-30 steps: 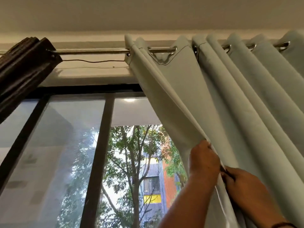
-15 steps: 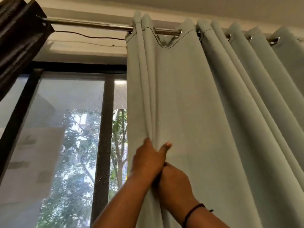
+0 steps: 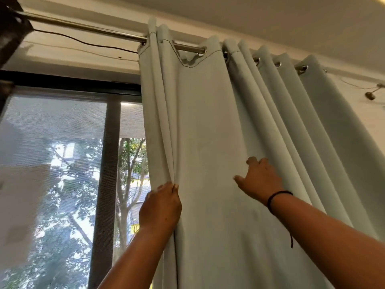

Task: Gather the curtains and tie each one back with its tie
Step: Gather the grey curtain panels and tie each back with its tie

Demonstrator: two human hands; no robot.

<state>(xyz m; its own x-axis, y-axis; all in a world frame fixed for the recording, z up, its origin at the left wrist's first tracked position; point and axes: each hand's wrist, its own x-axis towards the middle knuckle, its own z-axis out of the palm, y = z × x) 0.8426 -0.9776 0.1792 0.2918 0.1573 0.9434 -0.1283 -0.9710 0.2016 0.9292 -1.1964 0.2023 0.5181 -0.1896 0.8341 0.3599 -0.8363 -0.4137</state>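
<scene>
Pale grey-green curtain [image 3: 208, 126] (plain, unpatterned), silver rod [image 3: 87, 31], dark brown curtain [image 3: 10, 32], black wristband [image 3: 278, 195].

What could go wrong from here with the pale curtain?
1. The left hand pinches only the edge folds of the pale curtain; they may slip loose.
2. The right hand lies flat on the wide panel, so that span may stay ungathered.
3. Eyelets may snag on the rod.

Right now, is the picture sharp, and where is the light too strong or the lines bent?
Head view: the curtain and both hands are fairly sharp; the window is backlit, its trees hazy and washed out behind a mesh; the rod slants and bows slightly from the wide lens.
</scene>
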